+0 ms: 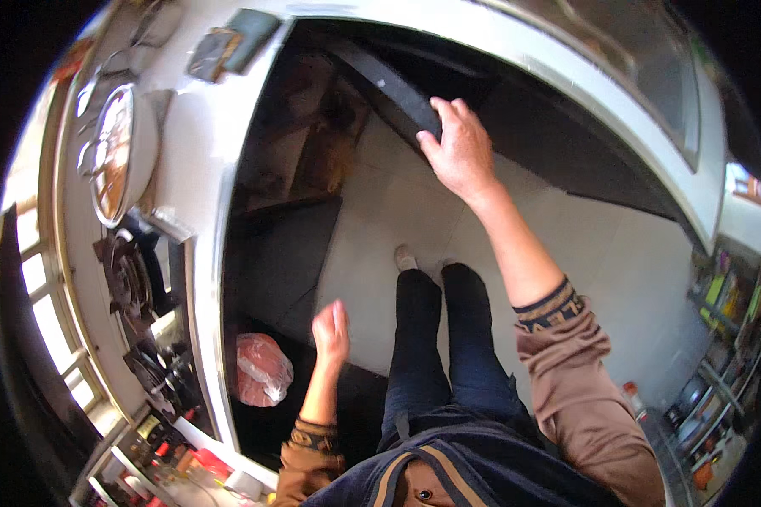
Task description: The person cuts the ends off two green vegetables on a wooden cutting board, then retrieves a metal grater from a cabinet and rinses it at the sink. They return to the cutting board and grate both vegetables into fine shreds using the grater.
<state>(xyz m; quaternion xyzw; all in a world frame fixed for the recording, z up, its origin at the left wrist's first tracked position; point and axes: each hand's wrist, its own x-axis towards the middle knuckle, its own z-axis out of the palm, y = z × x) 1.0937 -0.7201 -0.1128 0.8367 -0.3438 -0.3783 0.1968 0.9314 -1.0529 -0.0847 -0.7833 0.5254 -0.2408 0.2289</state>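
Observation:
My right hand grips the edge of a black cabinet door under the counter, thumb on one face and fingers on the other. The door stands swung out from the cabinet front. Beyond it, a dark cabinet interior holds brownish things too dim to name. Near the left-hand cabinets, my left hand is in the air with its fingers curled in and its thumb extended; nothing shows in it. Left of that hand, a clear plastic bag with pinkish contents is against the dark cabinet front.
On the white countertop are a wide metal pan, folded cloths and a gas stove. A rack with several goods stands at the right. Light tiles cover the floor around my feet.

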